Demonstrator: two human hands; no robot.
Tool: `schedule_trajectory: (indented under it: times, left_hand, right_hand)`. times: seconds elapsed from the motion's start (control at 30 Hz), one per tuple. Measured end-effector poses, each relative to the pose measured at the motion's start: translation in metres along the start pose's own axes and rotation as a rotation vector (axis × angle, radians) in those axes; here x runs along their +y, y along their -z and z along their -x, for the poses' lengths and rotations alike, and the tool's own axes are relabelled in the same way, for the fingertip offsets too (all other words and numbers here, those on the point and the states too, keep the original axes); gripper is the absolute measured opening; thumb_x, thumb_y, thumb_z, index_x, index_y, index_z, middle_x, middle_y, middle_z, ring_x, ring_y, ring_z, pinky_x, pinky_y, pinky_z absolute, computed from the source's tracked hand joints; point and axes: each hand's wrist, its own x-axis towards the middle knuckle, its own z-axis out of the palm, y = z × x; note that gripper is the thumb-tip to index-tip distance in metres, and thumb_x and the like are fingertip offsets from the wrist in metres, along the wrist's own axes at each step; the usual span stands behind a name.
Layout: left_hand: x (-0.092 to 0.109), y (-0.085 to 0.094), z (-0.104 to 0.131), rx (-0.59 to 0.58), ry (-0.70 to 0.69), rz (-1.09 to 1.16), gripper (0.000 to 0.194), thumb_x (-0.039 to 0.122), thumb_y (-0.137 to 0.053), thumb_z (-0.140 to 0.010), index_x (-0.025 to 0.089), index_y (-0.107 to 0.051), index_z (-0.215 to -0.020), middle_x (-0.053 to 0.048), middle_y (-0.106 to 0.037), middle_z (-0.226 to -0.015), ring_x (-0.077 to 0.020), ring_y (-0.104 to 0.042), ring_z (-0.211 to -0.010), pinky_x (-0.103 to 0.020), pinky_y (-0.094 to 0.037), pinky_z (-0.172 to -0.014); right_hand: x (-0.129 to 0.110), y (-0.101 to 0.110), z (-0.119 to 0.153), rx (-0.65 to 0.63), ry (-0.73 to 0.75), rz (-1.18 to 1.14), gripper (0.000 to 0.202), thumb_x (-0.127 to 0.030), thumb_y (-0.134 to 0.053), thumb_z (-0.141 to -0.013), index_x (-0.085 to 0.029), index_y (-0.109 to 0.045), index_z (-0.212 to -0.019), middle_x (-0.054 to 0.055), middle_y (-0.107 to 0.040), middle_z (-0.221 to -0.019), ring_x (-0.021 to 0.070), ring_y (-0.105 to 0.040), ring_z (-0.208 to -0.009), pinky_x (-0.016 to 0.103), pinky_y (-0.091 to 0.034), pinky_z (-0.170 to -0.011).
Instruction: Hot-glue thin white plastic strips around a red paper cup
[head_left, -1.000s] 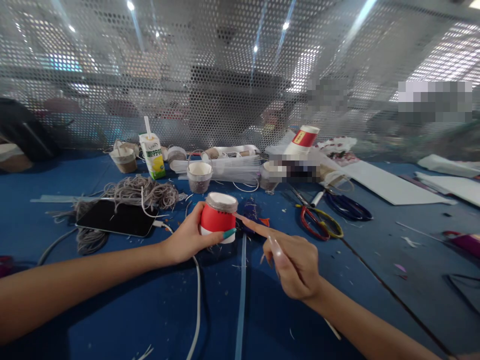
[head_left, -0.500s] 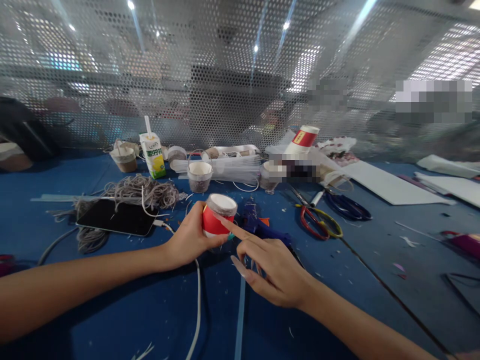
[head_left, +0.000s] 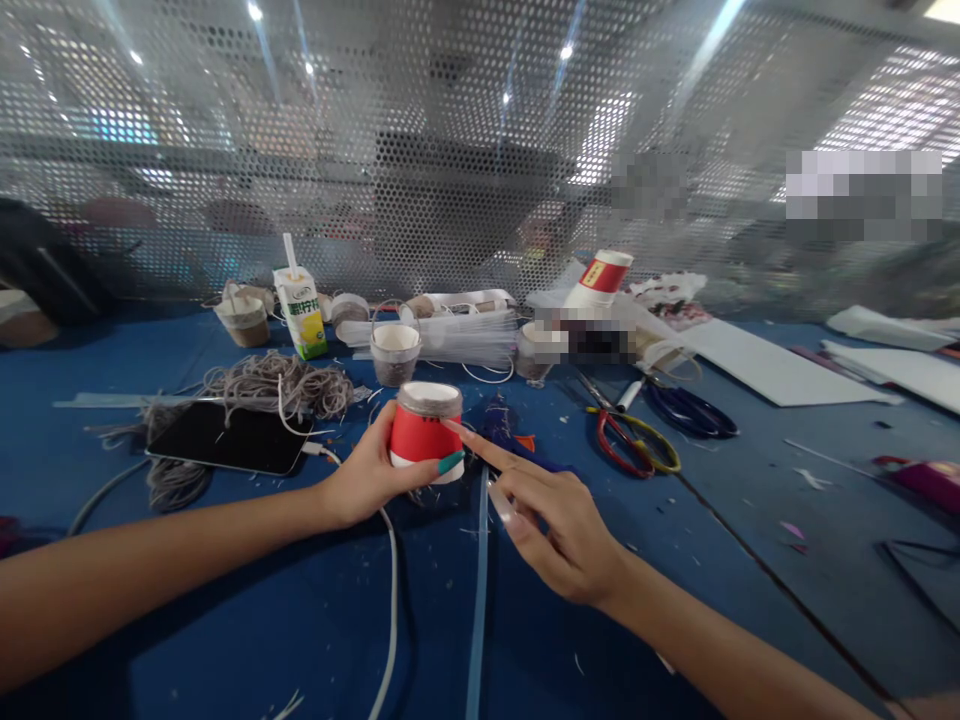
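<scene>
A red and white paper cup (head_left: 426,438) with grey cord wound round its upper edge is held by my left hand (head_left: 367,475). The thumb, with a green nail, lies across the cup's lower front; the other fingers are partly hidden behind it. My right hand (head_left: 559,520) is at the cup's right side, its index finger stretched out with the tip at the cup just below the cord. Its thumb is apart from the index finger, the remaining fingers are curled, and nothing shows in this hand. Behind the cup stands a small cord-wrapped bucket (head_left: 396,358) with a handle.
At the left lie a black phone (head_left: 229,437), tangled grey cord (head_left: 270,385) and a drink carton (head_left: 302,312). A dark blue glue gun (head_left: 504,430), red-yellow scissors (head_left: 626,440) and blue-handled scissors (head_left: 691,410) lie to the right. A white cable (head_left: 394,600) runs toward the front edge.
My left hand has turned the cup more upright and moved it slightly left, showing more of its red front. The index finger of my right hand stays at the cup, nearer its right edge.
</scene>
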Motion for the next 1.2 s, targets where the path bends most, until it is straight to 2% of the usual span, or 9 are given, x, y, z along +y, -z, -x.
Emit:
schedule_trajectory:
  times: [0.17, 0.23, 0.33, 0.5, 0.67, 0.8, 0.97, 1.1, 1.2]
  left_hand:
    - [0.001, -0.001, -0.001, -0.029, 0.021, 0.075, 0.06, 0.029, -0.076, -0.062, 0.021, -0.041, -0.11, -0.006, -0.058, -0.109, -0.0227, -0.057, -0.101, -0.039, -0.047, -0.089]
    - [0.0, -0.002, 0.0, -0.047, 0.026, 0.068, 0.061, 0.03, -0.076, -0.063, 0.022, -0.038, -0.111, -0.007, -0.057, -0.11, -0.0227, -0.057, -0.1, -0.038, -0.049, -0.085]
    - [-0.001, -0.002, 0.0, -0.055, 0.029, -0.026, 0.062, 0.035, -0.075, -0.066, 0.022, -0.035, -0.111, -0.006, -0.056, -0.106, -0.022, -0.059, -0.094, -0.037, -0.051, -0.078]
    - [0.002, -0.003, 0.001, -0.084, -0.013, -0.275, 0.057, 0.035, -0.075, -0.067, 0.02, -0.035, -0.104, -0.006, -0.058, -0.103, -0.0229, -0.059, -0.095, -0.038, -0.051, -0.08]
    - [0.005, -0.006, 0.004, -0.086, -0.016, -0.339, 0.059, 0.034, -0.074, -0.068, 0.02, -0.034, -0.108, -0.008, -0.057, -0.106, -0.0241, -0.06, -0.094, -0.037, -0.052, -0.074]
    - [0.003, -0.003, 0.005, -0.101, -0.023, -0.254, 0.056, 0.031, -0.072, -0.07, 0.02, -0.034, -0.109, -0.007, -0.056, -0.105, -0.0231, -0.057, -0.095, -0.038, -0.049, -0.079]
    - [0.0, 0.002, 0.005, -0.182, -0.009, -0.002, 0.059, 0.028, -0.073, -0.07, 0.023, -0.035, -0.114, -0.005, -0.054, -0.106, -0.0218, -0.055, -0.098, -0.036, -0.046, -0.082]
    - [0.0, 0.004, 0.005, -0.255, 0.002, 0.154, 0.056, 0.025, -0.075, -0.067, 0.023, -0.042, -0.112, -0.005, -0.056, -0.11, -0.0225, -0.055, -0.101, -0.035, -0.046, -0.084]
    - [-0.001, 0.006, 0.005, -0.274, 0.027, 0.256, 0.06, 0.022, -0.077, -0.066, 0.024, -0.045, -0.116, -0.006, -0.058, -0.113, -0.0225, -0.057, -0.101, -0.036, -0.047, -0.086]
  right_hand:
    - [0.001, 0.001, -0.002, -0.043, 0.023, -0.012, 0.033, -0.032, -0.032, -0.095, -0.02, -0.044, -0.066, 0.015, -0.061, -0.128, 0.0091, -0.058, -0.051, 0.024, -0.038, -0.041]
    - [0.0, 0.001, -0.003, -0.076, 0.052, 0.004, 0.033, -0.032, -0.032, -0.095, -0.02, -0.044, -0.067, 0.015, -0.061, -0.128, 0.0089, -0.058, -0.053, 0.024, -0.039, -0.043]
    - [-0.002, 0.002, -0.004, -0.125, 0.075, 0.032, 0.03, -0.032, -0.031, -0.095, -0.02, -0.046, -0.071, 0.016, -0.058, -0.131, 0.0075, -0.056, -0.051, 0.023, -0.041, -0.045]
    - [-0.004, 0.001, -0.006, -0.161, 0.101, 0.04, 0.026, -0.028, -0.033, -0.094, -0.02, -0.046, -0.073, 0.016, -0.053, -0.137, 0.0071, -0.056, -0.052, 0.024, -0.044, -0.049]
    - [-0.007, -0.002, -0.006, -0.163, 0.101, 0.081, 0.028, -0.031, -0.034, -0.094, -0.02, -0.045, -0.07, 0.015, -0.057, -0.133, 0.0049, -0.049, -0.042, 0.025, -0.041, -0.045]
    - [-0.007, -0.002, -0.006, -0.136, 0.104, 0.141, 0.026, -0.026, -0.037, -0.092, -0.02, -0.045, -0.068, 0.012, -0.054, -0.136, 0.0072, -0.057, -0.048, 0.027, -0.041, -0.046]
    - [-0.008, 0.001, -0.004, -0.003, 0.144, 0.073, 0.025, -0.018, -0.038, -0.089, -0.021, -0.042, -0.065, 0.012, -0.058, -0.132, 0.0123, -0.068, -0.066, 0.026, -0.042, -0.046]
    - [-0.008, 0.001, -0.002, 0.084, 0.176, 0.076, 0.025, -0.012, -0.04, -0.086, -0.021, -0.038, -0.063, 0.011, -0.06, -0.129, 0.0098, -0.065, -0.058, 0.026, -0.039, -0.043]
    - [-0.006, 0.0, 0.001, 0.128, 0.175, 0.075, 0.025, -0.012, -0.04, -0.086, -0.021, -0.041, -0.063, 0.012, -0.067, -0.12, 0.0087, -0.062, -0.051, 0.026, -0.038, -0.042]
